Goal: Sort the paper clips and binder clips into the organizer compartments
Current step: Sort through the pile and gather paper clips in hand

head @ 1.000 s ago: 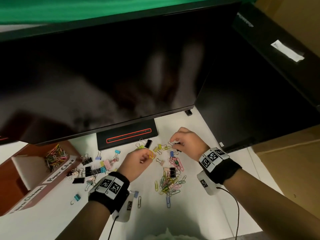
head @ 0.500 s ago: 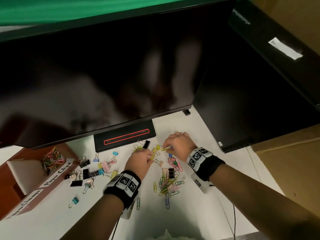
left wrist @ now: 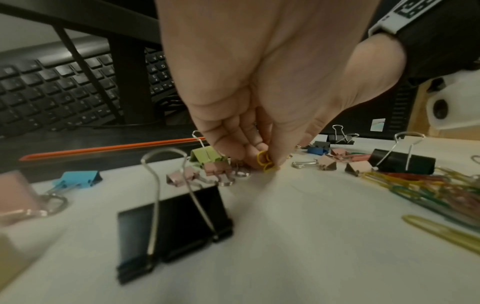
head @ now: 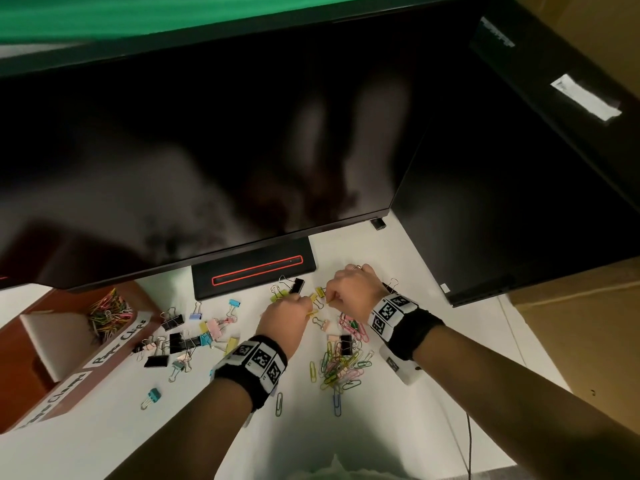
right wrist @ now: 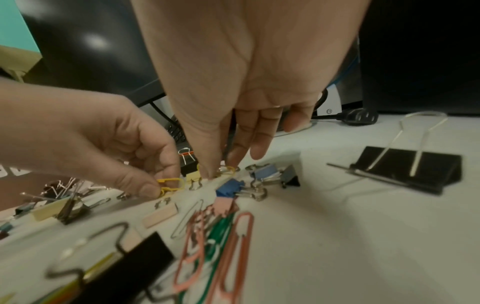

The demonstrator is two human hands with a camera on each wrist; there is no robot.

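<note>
Paper clips (head: pixel 337 370): coloured wire loops; left hand (head: pixel 284 318) pinches yellow ones (right wrist: pixel 170 185); right hand (head: pixel 353 292) pinches yellow clip (right wrist: pixel 227 170).

Open white desk (head: pixel 104 427) along the lower left of the head view, nearly bare but for one teal binder clip (head: pixel 151 398). Blocked above by the monitor (head: pixel 207 150) and its stand base (head: pixel 254 271); walled at left by the organizer (head: pixel 69 368). Crowded at centre with scattered binder clips (head: pixel 180 341) and a paper clip heap (head: pixel 337 367).
</note>
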